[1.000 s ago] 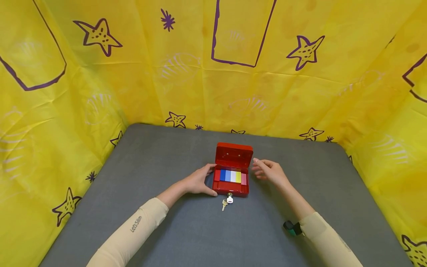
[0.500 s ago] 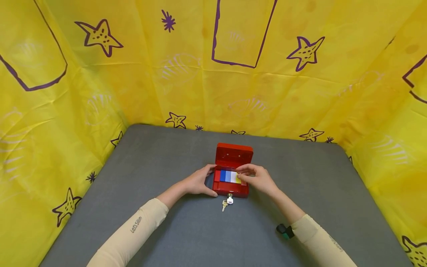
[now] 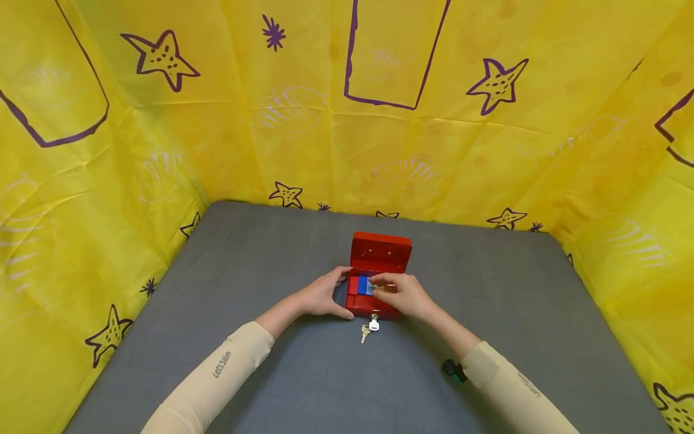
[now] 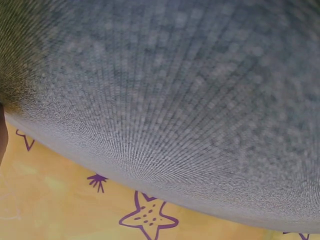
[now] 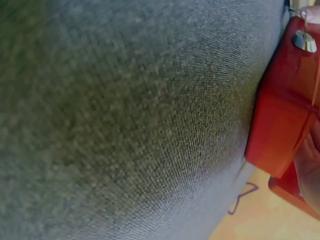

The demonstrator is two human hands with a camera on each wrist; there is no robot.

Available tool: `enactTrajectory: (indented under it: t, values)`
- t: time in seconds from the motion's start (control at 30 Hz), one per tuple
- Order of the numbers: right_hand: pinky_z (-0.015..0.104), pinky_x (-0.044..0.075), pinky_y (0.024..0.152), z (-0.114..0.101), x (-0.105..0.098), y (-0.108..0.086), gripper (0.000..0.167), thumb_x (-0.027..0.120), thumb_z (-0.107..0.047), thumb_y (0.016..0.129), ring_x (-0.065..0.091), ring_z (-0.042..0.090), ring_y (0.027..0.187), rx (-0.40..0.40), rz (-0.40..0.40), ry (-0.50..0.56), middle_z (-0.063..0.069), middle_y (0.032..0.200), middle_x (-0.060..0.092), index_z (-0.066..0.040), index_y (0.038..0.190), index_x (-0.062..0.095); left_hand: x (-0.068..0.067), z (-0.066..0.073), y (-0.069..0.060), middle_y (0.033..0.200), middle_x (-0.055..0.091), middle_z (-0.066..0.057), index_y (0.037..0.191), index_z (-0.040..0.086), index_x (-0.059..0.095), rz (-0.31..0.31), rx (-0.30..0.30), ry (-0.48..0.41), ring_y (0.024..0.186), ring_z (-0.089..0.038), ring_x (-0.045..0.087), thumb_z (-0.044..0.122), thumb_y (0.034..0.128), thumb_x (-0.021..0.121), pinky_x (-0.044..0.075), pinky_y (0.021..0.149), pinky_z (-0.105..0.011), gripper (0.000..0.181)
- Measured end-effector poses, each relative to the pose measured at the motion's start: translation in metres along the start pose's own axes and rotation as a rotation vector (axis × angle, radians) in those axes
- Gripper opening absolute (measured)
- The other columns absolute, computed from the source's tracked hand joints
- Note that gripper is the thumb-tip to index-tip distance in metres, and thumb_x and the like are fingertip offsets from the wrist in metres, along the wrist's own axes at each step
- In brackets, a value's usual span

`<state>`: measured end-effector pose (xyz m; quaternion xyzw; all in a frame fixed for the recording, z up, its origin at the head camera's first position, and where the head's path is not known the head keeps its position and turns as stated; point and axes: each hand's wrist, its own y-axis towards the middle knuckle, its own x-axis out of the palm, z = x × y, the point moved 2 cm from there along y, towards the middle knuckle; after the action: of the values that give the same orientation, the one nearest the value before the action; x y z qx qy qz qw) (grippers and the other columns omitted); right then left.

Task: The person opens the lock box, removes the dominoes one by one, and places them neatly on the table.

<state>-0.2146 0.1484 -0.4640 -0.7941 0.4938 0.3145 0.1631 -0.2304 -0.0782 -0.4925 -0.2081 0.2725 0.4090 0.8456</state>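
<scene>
We look to be mid-work on the coloured blocks, picking or seating them; one frame doesn't settle which. Red box (image 3: 360, 310) sits just right of centre, lower half of the head view, lid (image 3: 381, 252) up and leaning back, silver key (image 3: 374, 324) in the lock at the front, second key (image 3: 365, 333) hanging below. Dark blue block (image 3: 362, 285) lies in the box's left part, pale blue block (image 3: 370, 288) just right of it.

Left hand (image 3: 323, 295): wraps the box's left side, thumb at the near corner, fingers toward the rear; reads as our brace. Right hand (image 3: 408, 295): over the box's right half, thumb and fingertips curved and a little apart, right beside the pale blue block. Can't tell if they pinch anything, contact is too small. Right wrist view only gives us the box at the right edge; left wrist view mostly grey table (image 4: 165, 90).

Next move, our call: confirm fingertip contact on the block ends, go straight up or down, don't drag the neighbours, leave the left brace on
</scene>
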Motion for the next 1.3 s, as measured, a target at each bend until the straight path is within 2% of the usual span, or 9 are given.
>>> enactTrajectory:
  t: [0.27,0.47,0.53,0.6,0.73,1.3]
  values:
    - [0.045,0.051,0.092,-0.007,0.010,0.007,0.034,0.073,-0.017,0.088,0.064,0.027,0.103,-0.122,-0.034,-0.129,0.006,0.115,0.070,-0.007,0.120,0.069,0.000,-0.001,0.000,0.147,0.042,-0.010,0.149,0.009,0.027,0.004,0.007,-0.005,0.135,-0.026,0.042,0.032,0.0712,0.088,0.032,0.111,-0.043,0.101]
    - [0.039,0.052,0.086,-0.014,0.016,0.013,0.034,0.071,-0.015,0.089,0.062,0.022,0.090,-0.193,-0.084,-0.186,0.007,0.115,0.069,-0.005,0.122,0.068,-0.001,0.000,0.000,0.147,0.042,-0.011,0.149,0.007,0.027,0.003,0.020,-0.006,0.134,-0.026,0.042,0.032,0.0709,0.088,0.033,0.111,-0.043,0.102]
    - [0.038,0.052,0.088,-0.014,0.018,0.014,0.036,0.071,-0.015,0.090,0.064,0.021,0.094,-0.211,-0.100,-0.202,0.009,0.118,0.068,-0.005,0.124,0.067,-0.001,0.000,0.000,0.147,0.043,-0.011,0.148,0.007,0.027,0.002,0.024,-0.009,0.134,-0.026,0.042,0.033,0.0711,0.088,0.033,0.111,-0.043,0.102]
    - [0.040,0.051,0.092,-0.014,0.019,0.015,0.037,0.070,-0.015,0.090,0.064,0.024,0.105,-0.227,-0.114,-0.217,0.011,0.122,0.066,-0.004,0.126,0.065,-0.001,0.000,0.001,0.147,0.043,-0.011,0.148,0.007,0.027,0.000,0.028,-0.009,0.134,-0.025,0.042,0.033,0.0711,0.088,0.033,0.111,-0.042,0.102]
    - [0.045,0.046,0.099,-0.014,0.021,0.016,0.039,0.068,-0.015,0.091,0.056,0.030,0.123,-0.247,-0.134,-0.249,0.015,0.127,0.063,-0.002,0.128,0.063,0.000,-0.001,0.001,0.146,0.043,-0.011,0.148,0.007,0.028,-0.001,0.031,-0.007,0.134,-0.025,0.042,0.032,0.0708,0.088,0.033,0.111,-0.042,0.101]
    - [0.044,0.044,0.101,-0.015,0.027,0.010,0.034,0.065,-0.019,0.094,0.054,0.026,0.125,-0.258,-0.133,-0.288,0.011,0.126,0.064,-0.007,0.125,0.067,0.000,-0.002,0.002,0.144,0.045,-0.012,0.147,0.005,0.029,0.011,0.060,-0.004,0.133,-0.026,0.043,0.029,0.0703,0.089,0.033,0.111,-0.041,0.100]
